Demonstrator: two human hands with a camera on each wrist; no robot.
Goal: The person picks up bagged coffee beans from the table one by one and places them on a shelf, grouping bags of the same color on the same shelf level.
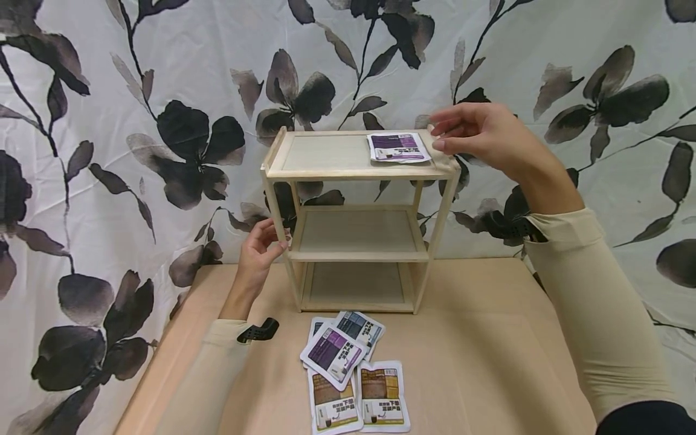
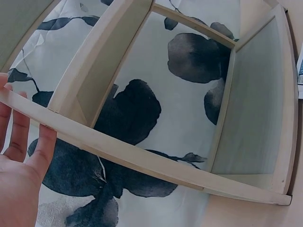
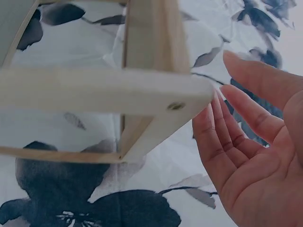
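Note:
A three-tier wooden shelf (image 1: pixel 359 257) stands upright on the table. My left hand (image 1: pixel 261 254) holds its left front post; in the left wrist view the fingers (image 2: pixel 45 151) pass behind that post (image 2: pixel 128 153). On the top tier, toward the right, lies a purple-and-white packet (image 1: pixel 399 148). Beside the top right edge is my right hand (image 1: pixel 484 139), its fingers loosely bent with nothing held. In the right wrist view the fingertips are close to the shelf's corner (image 3: pixel 189 94), thumb apart; whether they touch it I cannot tell.
In front of the shelf, several packets lie overlapping on the table (image 1: pixel 467 362): a purple one (image 1: pixel 334 353) on top, a blue-grey one (image 1: pixel 359 329) behind, brown ones (image 1: pixel 382 396) nearer. A floral cloth (image 1: pixel 206 60) hangs behind the shelf.

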